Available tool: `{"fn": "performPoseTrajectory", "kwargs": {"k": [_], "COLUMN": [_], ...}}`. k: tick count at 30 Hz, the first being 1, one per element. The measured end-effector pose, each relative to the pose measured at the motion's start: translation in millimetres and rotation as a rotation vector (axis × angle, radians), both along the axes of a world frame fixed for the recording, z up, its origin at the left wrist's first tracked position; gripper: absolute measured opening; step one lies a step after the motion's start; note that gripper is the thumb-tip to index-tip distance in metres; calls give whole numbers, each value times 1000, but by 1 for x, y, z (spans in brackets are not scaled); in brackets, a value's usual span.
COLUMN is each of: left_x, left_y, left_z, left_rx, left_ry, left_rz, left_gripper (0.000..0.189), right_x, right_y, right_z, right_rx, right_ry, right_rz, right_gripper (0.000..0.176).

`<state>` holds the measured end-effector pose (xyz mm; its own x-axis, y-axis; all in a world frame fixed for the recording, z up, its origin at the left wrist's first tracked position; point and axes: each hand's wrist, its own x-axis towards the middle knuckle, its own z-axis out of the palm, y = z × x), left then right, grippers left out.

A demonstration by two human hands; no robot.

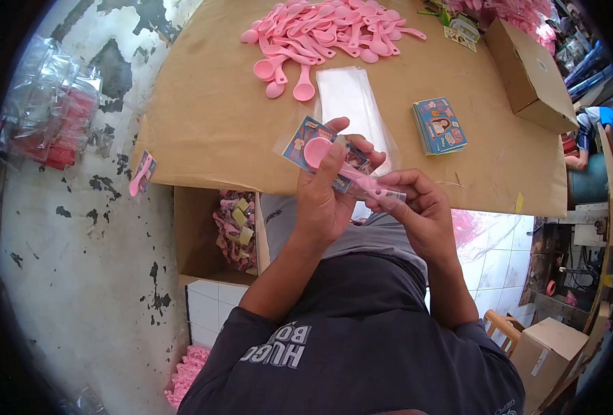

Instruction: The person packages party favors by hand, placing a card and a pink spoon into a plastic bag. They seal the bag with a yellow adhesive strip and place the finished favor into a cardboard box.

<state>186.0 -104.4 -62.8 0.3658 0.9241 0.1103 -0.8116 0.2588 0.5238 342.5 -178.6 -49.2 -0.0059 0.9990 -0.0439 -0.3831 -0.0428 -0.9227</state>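
My left hand (325, 190) is closed around a blue printed card (296, 146) and a pink measuring spoon (315, 149), its thumb lying across the spoon. Clear plastic film shows around the card, so both seem to be in a small bag. With thumb and fingers, my right hand (420, 211) pinches the bag at the end of the spoon's handle (372, 185). Beneath my hands lies a stack of clear bags (348, 93). To the right sits a stack of blue printed cards (439, 126). Farther back is a heap of pink spoons (320, 31).
Brown paper covers the table (216, 124). At its left edge lies another spoon with a card (142, 173). An open carton (202, 242) below holds packed pieces. A cardboard box (531, 76) stands at the right, and a person (586, 135) is beyond it.
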Motion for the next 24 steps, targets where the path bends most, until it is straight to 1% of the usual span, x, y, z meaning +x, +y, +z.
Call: {"fn": "performPoseTrajectory", "kwargs": {"k": [2, 4, 5, 7, 8, 10, 14, 16, 17, 19, 20, 22, 24], "left_x": [3, 9, 12, 15, 15, 13, 11, 10, 9, 8, 8, 6, 4], "left_y": [-4, -8, -10, -9, -8, -6, -6, -6, -6, -7, -8, -9, -8], "left_z": [4, 7, 7, 8, 7, 7, 9, 10, 11, 13, 15, 15, 14], "left_rx": [-9, -17, -17, -15, -27, -40, -75, -84, -106, -126, -129, -134, -111], "left_ry": [13, 22, 31, 42, 24, 7, 18, 16, 34, 50, 45, 39, 96], "left_rz": [-32, -73, -89, -108, -111, -114, -146, -158, -161, -159, -167, -169, -153], "left_gripper": [43, 43, 42, 41, 39, 37, 37, 36, 36, 36, 36, 36, 37], "right_x": [0, -6, -8, -11, -12, -12, -14, -17, -16, -13, -11, -9, -14], "right_y": [0, 4, 5, 8, 7, 6, 5, 3, 3, 3, 4, 6, 6], "right_z": [-1, -8, -10, -14, -11, -5, -6, -2, -3, -9, -11, -15, -10], "right_rx": [8, 99, 100, 189, 189, 202, 229, 216, 218, 309, 312, 375, 353], "right_ry": [17, -54, -56, -233, -231, -308, -291, -377, -378, -551, -552, -641, -653], "right_rz": [7, -111, -121, -260, -264, -245, -262, -331, -328, -402, -398, -445, -460], "right_gripper": [28, 28, 28, 27, 27, 27, 30, 31, 31, 36, 36, 41, 43]}}
